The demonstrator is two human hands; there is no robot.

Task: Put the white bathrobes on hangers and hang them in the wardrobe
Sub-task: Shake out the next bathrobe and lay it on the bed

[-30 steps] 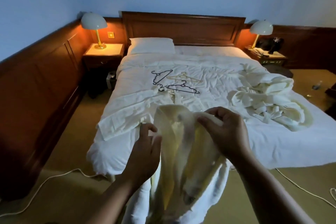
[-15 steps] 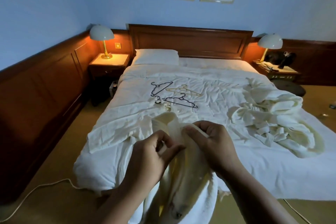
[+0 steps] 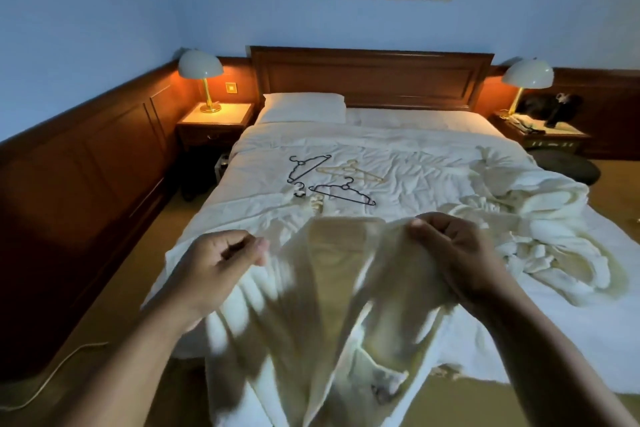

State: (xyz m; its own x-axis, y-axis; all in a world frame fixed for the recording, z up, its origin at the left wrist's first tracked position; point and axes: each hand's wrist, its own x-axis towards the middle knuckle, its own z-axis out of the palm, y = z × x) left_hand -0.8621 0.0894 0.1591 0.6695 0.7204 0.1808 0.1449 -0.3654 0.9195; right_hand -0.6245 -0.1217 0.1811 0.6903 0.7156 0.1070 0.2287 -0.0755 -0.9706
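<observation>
while white terry-cloth bathrobe (image 3: 332,315) hangs over foot of white-sheeted bed (image 3: 426,163), left hand (image 3: 221,263) and right hand (image 3: 453,253) each pinch its top edge, set apart; judged: keep shoulders level, open neck; thin black hanger (image 3: 341,192) lies mid-bed; second crumpled bathrobe (image 3: 540,229) at right.

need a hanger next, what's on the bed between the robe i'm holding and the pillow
Head view: on the duvet lie a black hanger, a beige hanger and a second black hanger.
</observation>
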